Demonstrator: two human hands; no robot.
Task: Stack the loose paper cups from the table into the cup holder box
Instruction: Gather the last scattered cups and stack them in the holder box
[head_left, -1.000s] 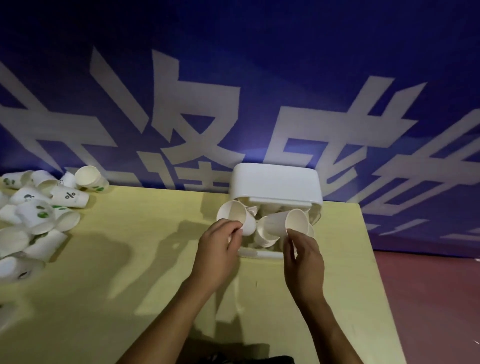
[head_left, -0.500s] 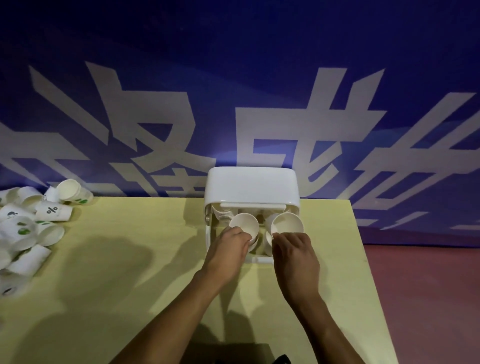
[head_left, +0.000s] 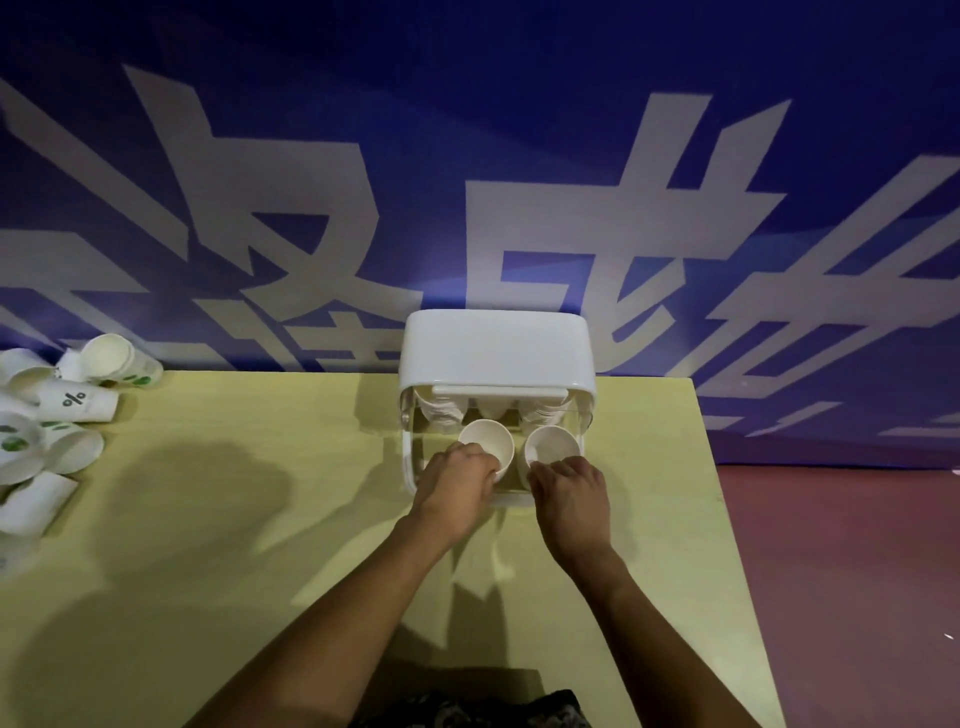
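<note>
White paper, in the form of two upright cups, occupies the centre of the scene: the left hand (head_left: 457, 486) is closed around the near wall of the left cup (head_left: 487, 440), and the right hand (head_left: 571, 491) is closed in the same way on the right cup (head_left: 551, 446). The two cups stand side by side, mouths open upward, almost touching at their rims. Both sit in the open front part of the cup holder box (head_left: 496, 348), a white plastic case whose rounded lid covers the rear; under the lid's edge, rows of stacked cups (head_left: 441, 413) show through the clear wall on the left, with more on the right. Whether the held cups rest on other cups below cannot be told. The box stands at the far edge of the pale yellow table (head_left: 234, 519), against a blue banner (head_left: 467, 156) bearing large white characters. Both bare forearms reach in from the near edge. Well apart, at the table's left end, lies a heap of loose paper cups (head_left: 62, 415), most on their sides, some printed with green marks and one with a percent sign. Reddish floor (head_left: 841, 571) lies to the right of the table.
</note>
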